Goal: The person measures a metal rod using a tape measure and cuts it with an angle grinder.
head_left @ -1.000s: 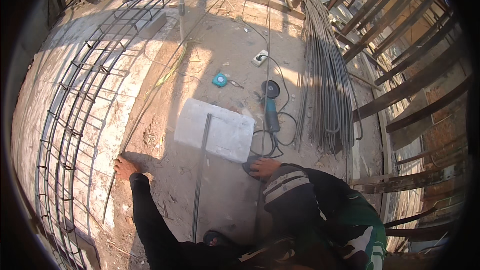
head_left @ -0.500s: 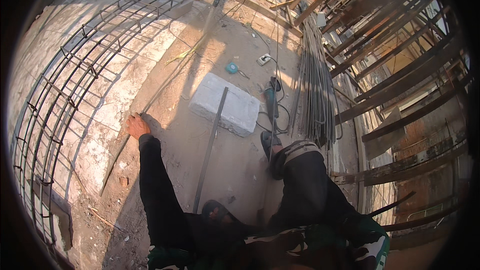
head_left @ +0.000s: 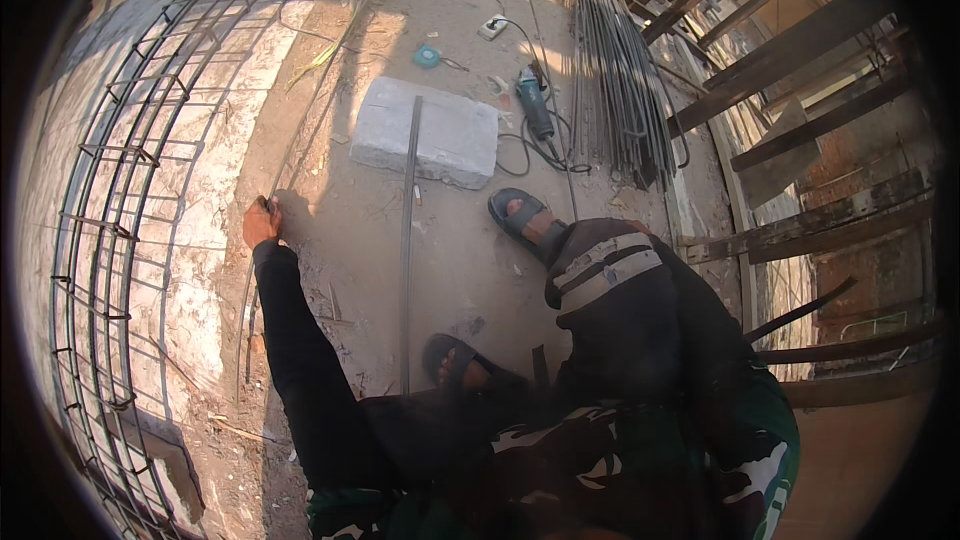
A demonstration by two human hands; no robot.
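At the left, my left hand (head_left: 262,223) is closed around a long thin steel rod (head_left: 300,145), which runs along the ground from beside my sleeve toward the far end. My right hand does not show. In front of me a pale concrete block (head_left: 450,140) lies flat on the ground. Across it rests a straight dark metal bar (head_left: 409,240), its near end reaching down beside my sandalled left foot (head_left: 465,370). Beyond my right foot (head_left: 525,215) lies a teal angle grinder (head_left: 535,105) with a looped black cord.
A rebar cage (head_left: 120,225) stretches along the left. At the right lies a bundle of steel rods (head_left: 620,80) next to dark timbers (head_left: 790,145). A teal tape measure (head_left: 427,56) and a white socket box (head_left: 492,27) lie past the block.
My view has shifted, so the block and grinder sit higher in the picture. My left hand has come nearer to me relative to the block, still on the rod.
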